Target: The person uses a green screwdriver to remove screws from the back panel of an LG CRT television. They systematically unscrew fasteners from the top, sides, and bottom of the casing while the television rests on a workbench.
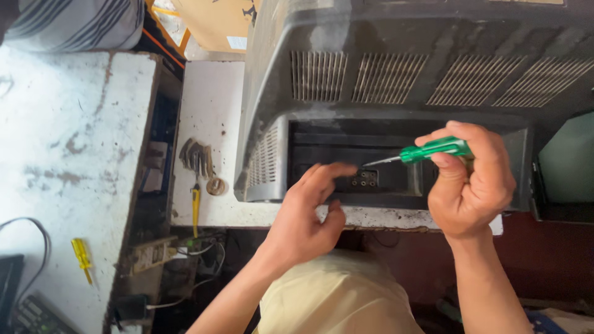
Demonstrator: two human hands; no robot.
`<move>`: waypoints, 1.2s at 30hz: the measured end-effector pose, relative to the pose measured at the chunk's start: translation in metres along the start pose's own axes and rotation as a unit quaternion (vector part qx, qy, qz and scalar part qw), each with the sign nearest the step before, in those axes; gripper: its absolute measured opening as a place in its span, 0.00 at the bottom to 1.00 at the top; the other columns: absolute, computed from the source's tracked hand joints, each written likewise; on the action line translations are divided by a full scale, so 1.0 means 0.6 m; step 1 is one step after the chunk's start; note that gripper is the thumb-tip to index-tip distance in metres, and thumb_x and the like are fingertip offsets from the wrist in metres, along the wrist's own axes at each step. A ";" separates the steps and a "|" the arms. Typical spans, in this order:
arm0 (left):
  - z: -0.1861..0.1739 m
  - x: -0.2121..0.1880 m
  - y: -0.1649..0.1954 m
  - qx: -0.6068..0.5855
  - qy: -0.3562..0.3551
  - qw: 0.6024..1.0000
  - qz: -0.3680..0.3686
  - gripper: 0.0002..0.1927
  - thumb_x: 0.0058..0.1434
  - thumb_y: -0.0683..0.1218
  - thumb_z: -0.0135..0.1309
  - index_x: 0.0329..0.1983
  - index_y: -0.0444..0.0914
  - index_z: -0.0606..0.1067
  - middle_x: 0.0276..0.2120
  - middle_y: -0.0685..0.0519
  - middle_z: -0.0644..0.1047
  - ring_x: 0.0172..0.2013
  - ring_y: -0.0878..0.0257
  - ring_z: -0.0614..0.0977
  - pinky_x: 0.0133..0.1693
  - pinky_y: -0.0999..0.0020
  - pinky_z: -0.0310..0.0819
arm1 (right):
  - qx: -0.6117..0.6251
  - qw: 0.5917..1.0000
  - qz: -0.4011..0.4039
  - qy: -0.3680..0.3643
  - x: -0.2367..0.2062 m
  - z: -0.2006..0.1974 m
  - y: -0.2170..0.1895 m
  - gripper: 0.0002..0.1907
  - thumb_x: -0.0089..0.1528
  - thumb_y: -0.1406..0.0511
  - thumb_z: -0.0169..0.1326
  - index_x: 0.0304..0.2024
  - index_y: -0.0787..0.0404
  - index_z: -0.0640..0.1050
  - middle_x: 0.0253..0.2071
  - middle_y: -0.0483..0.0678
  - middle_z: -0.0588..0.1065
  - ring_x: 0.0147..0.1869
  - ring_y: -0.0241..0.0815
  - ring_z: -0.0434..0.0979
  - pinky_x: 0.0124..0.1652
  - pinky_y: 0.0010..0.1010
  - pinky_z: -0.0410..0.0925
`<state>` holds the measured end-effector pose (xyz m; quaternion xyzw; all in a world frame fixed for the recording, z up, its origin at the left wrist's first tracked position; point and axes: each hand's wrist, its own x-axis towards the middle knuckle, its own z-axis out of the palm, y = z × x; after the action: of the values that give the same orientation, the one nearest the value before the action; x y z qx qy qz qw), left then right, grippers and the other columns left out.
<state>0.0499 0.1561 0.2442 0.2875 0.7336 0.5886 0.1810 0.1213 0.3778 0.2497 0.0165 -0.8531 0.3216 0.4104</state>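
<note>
Head camera looks straight down on the back of a large dark grey television housing (396,80), which fills the upper right of the view. Its shell is dusty and carries rows of ventilation slots across the top and down the left corner. It stands on a worn white table (210,111) with chipped edges; a second, paint-scuffed white table (68,142) lies to the left across a dark gap crowded with wires.

Low in the housing sits a recessed black panel (346,154), and in it a small connector block (365,179) with round sockets.

The right hand (471,179) is clenched around a green-handled screwdriver (433,150), held nearly level, with its metal tip pointing left at the panel just above the connector block. The left hand (307,210) is released and holds nothing; its fingers are spread, with the fingertips (339,169) resting on the panel just left of the sockets and the thumb below them near the table edge.

Beside the housing on the same table lie a bunch of dull metal pieces (197,156), a small round part (216,185) and a yellow-handled tool (195,207) hanging over the edge. A small yellow screwdriver (81,256) lies well apart on the left table, near a black cable (31,238).
</note>
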 end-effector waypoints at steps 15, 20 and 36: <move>0.049 0.056 -0.027 0.139 -0.023 0.987 0.084 0.37 0.47 0.30 0.45 0.62 0.46 0.75 0.35 0.47 0.71 0.38 0.48 0.78 0.42 0.56 0.75 | 0.040 0.997 -0.048 -0.049 0.018 -0.017 0.008 0.11 0.76 0.66 0.52 0.58 0.65 0.72 0.48 0.54 0.78 0.47 0.44 0.83 0.45 0.28 0.75; 0.048 0.056 -0.022 0.148 -0.013 0.985 0.085 0.37 0.46 0.30 0.45 0.61 0.45 0.75 0.36 0.46 0.72 0.38 0.48 0.78 0.41 0.56 0.75 | 0.046 0.995 -0.057 -0.072 0.036 -0.011 -0.006 0.12 0.74 0.67 0.55 0.57 0.66 0.74 0.48 0.55 0.77 0.48 0.44 0.84 0.45 0.27 0.77; 0.065 0.104 -0.080 0.002 -0.018 0.986 0.164 0.05 0.63 0.36 0.58 0.42 0.36 0.80 0.33 0.50 0.76 0.37 0.56 0.77 0.43 0.64 0.74 | 0.652 0.634 0.232 -0.344 0.103 0.043 0.062 0.19 0.72 0.65 0.48 0.26 0.65 0.70 0.21 0.42 0.72 0.24 0.30 0.66 0.32 0.28 0.62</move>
<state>0.0154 0.2185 0.1928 0.4145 0.6743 0.6038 0.0947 0.0517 0.4073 0.2621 0.1911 -0.4764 0.8500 -0.1188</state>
